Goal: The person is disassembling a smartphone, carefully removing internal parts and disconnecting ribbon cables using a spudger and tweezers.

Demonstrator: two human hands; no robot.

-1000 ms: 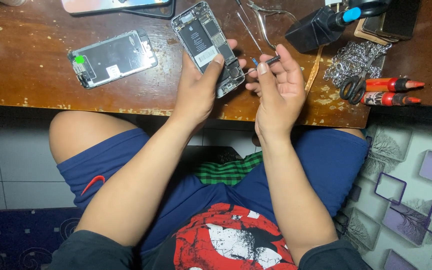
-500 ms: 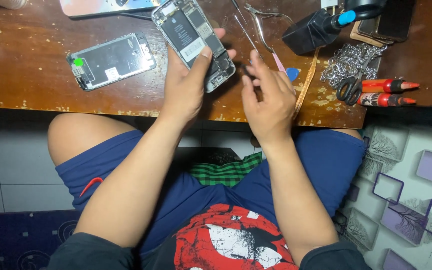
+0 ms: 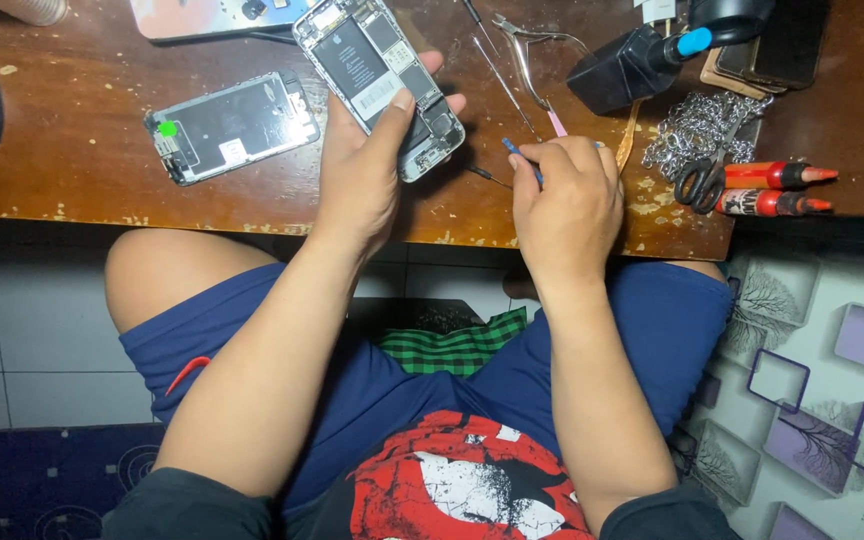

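Observation:
My left hand (image 3: pixel 367 165) holds an opened phone body (image 3: pixel 377 80) above the wooden table (image 3: pixel 72 170), its battery and circuit boards facing up, thumb laid across its lower half. My right hand (image 3: pixel 567 195) rests at the table's front edge, fingers closed on a thin tool with a blue tip (image 3: pixel 520 158) that points toward the phone. The two hands are a short gap apart.
A detached phone screen (image 3: pixel 232 125) lies face down to the left. Tweezers and nippers (image 3: pixel 527 60), a black bottle with a blue cap (image 3: pixel 642 60), a metal chain (image 3: pixel 697 125), small scissors (image 3: pixel 697 182) and two red-capped tubes (image 3: pixel 772 190) sit on the right.
The left hand has carried the phone body up and left. The right hand has moved away from the phone, to the right and down toward the table edge, now gripping the blue-tipped tool.

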